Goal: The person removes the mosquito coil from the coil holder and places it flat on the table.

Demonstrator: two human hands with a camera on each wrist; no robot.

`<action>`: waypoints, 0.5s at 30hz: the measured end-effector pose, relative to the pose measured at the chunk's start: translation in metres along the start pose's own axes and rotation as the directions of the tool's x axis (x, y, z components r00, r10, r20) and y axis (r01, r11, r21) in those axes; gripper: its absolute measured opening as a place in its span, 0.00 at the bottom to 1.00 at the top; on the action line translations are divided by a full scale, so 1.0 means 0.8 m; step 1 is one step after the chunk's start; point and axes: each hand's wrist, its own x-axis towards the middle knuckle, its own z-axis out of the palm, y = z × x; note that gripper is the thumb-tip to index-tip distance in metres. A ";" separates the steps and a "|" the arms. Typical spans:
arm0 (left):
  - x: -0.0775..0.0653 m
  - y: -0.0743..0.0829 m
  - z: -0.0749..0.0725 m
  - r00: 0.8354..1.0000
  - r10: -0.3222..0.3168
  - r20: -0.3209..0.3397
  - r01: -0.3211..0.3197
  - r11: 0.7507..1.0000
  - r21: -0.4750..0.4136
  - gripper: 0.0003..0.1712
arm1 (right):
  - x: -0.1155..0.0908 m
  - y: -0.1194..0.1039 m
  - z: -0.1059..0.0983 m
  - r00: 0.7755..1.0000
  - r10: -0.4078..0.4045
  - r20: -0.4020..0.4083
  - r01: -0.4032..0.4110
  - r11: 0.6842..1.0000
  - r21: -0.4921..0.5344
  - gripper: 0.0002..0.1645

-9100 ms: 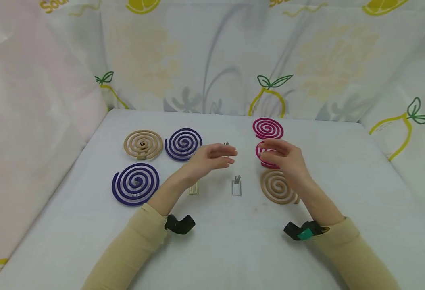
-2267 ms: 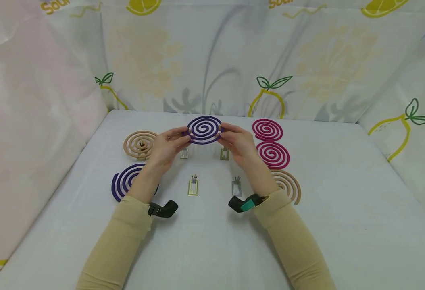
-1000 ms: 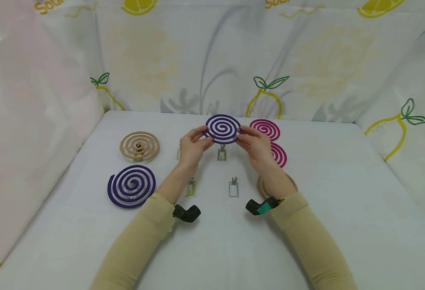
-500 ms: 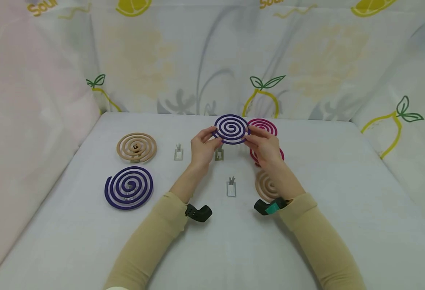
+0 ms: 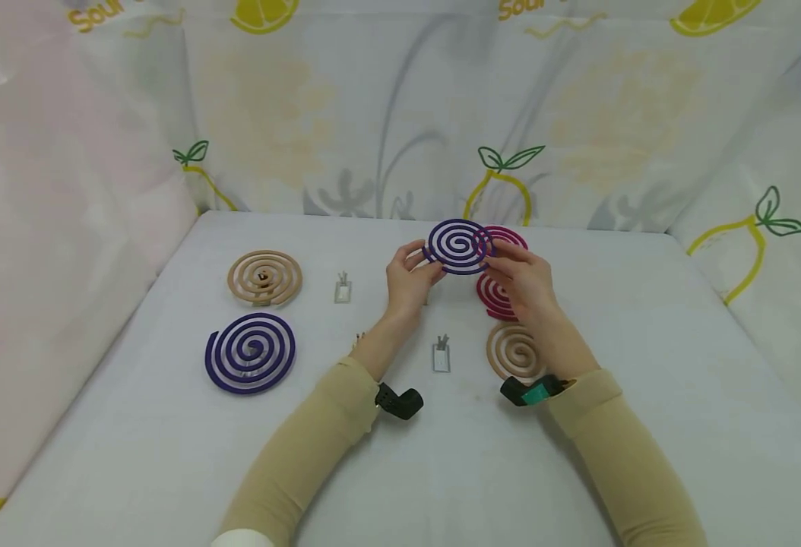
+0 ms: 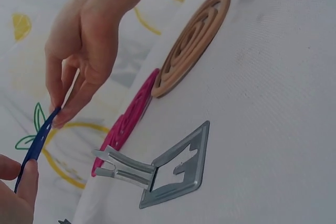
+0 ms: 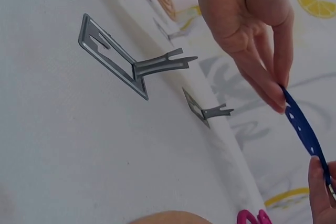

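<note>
Both hands hold a purple mosquito coil [image 5: 460, 244] raised over the back of the table, its face tipped toward the head camera. My left hand [image 5: 409, 285] pinches its left edge between thumb and fingers; my right hand [image 5: 527, 281] pinches the opposite edge. Edge-on, the same coil [image 7: 301, 125] shows as a thin blue strip in the right wrist view. In the head view it overlaps the farther pink coil [image 5: 515, 237]. A nearer pink coil [image 5: 495, 295] and a tan coil [image 5: 518, 351] lie below my right hand, partly covered by it.
At left, a tan coil [image 5: 264, 278] and another purple coil [image 5: 254, 348] sit on metal stands. Bare stands with upright prongs include a back one [image 5: 343, 282] and a front one [image 5: 443, 344]. My left arm partly hides others. A printed cloth [image 5: 346, 114] hangs behind.
The hands, empty 9.1 s ago, have lifted the purple coil off the back-left stand, which is now bare. Over the last seconds they have carried it rightward, from mid-table to before the pink coils.
</note>
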 end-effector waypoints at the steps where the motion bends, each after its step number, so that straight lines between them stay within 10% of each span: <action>1: 0.000 -0.001 0.003 1.000 0.000 0.003 0.000 1.000 0.003 0.32 | 0.000 -0.002 -0.003 1.000 0.001 -0.001 -0.001 1.000 0.003 0.14; 15: 0.008 -0.007 0.044 1.000 -0.024 -0.002 0.024 1.000 0.015 0.34 | 0.009 -0.028 -0.029 0.999 -0.036 0.009 0.036 0.999 -0.015 0.15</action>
